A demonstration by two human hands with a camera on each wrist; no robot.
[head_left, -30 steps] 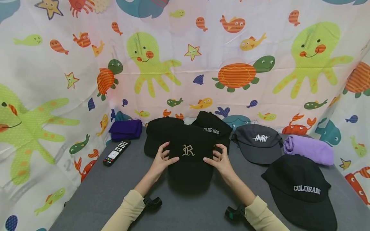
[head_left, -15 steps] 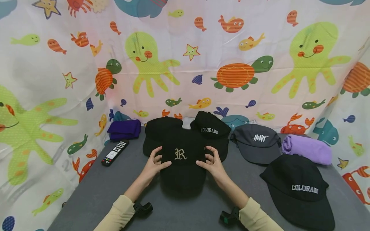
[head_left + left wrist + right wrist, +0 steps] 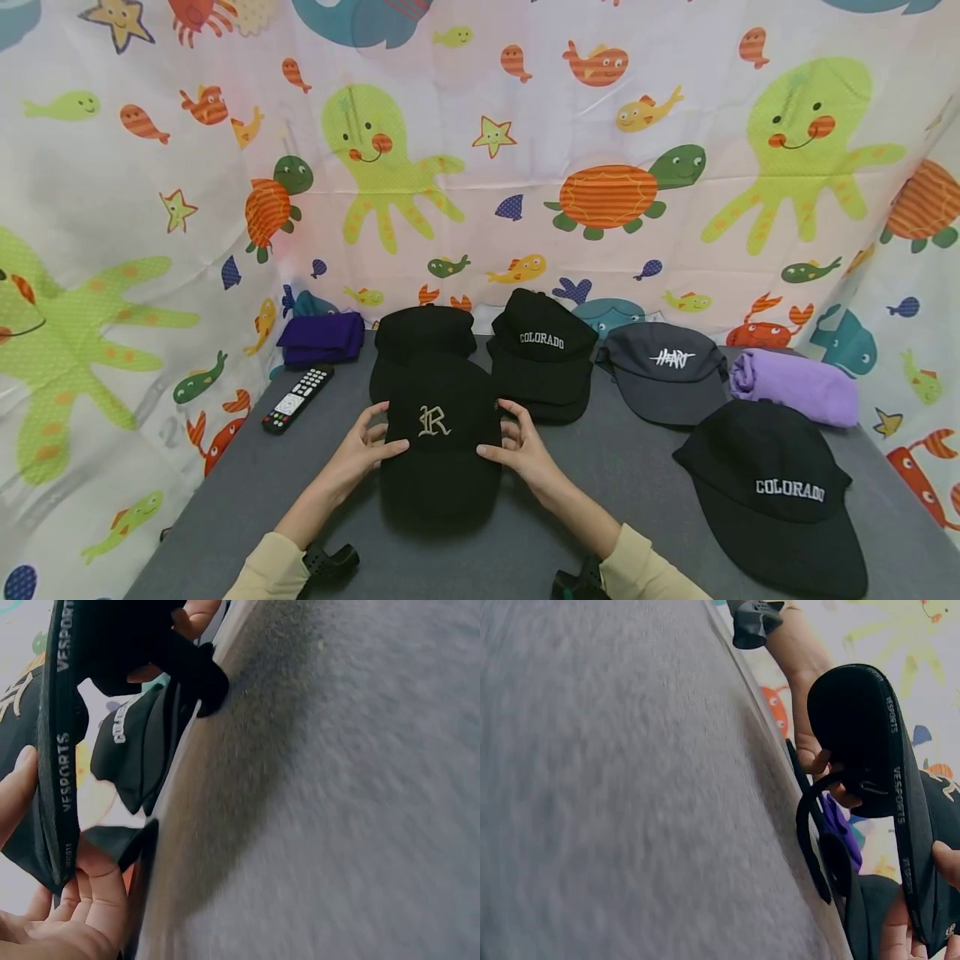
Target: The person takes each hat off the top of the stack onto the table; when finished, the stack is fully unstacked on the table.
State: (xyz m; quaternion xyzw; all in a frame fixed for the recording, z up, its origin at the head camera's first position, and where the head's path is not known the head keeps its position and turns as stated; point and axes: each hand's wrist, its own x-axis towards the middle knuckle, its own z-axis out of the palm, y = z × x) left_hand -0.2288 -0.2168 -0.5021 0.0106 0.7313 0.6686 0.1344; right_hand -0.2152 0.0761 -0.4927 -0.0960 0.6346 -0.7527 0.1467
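Left hand [image 3: 363, 446]: Pinches one side of the R cap [image 3: 444, 454], thumb on the front, other fingers bent behind, the same hold seen a second ago
Right hand [image 3: 521, 450]: Mirrors that grip on the opposite side, thumb and fingers closed about the fabric, neither hand spread wide
R cap: Carried toward the person's left and nearer the body over the past second, it sits between the two hands, letter facing the person, brim down, apparently held off the table [image 3: 637, 475], with a VESPORTS band [image 3: 62, 776] showing inside
Back Colorado cap [image 3: 543, 367]: Partly covered a second earlier, now in plain sight beyond the right hand, a sign that the R cap has been drawn clear of it and, by the look of things, is in mid-handling, not yet set down
Plain cap [image 3: 423, 333]: Stands behind the R cap, its lower part hidden; whether the two touch cannot be told
Remote [image 3: 297, 400]: Lies beyond the left hand, purple cloth [image 3: 322, 337] just behind it
Heart cap [image 3: 663, 383]: Rests to the right of the back Colorado cap, lilac roll [image 3: 795, 387] beside it
Front Colorado cap [image 3: 768, 500]: Lies at the table's right, well apart from both hands
Curtain [image 3: 525, 100]: Sea creatures hang behind it all
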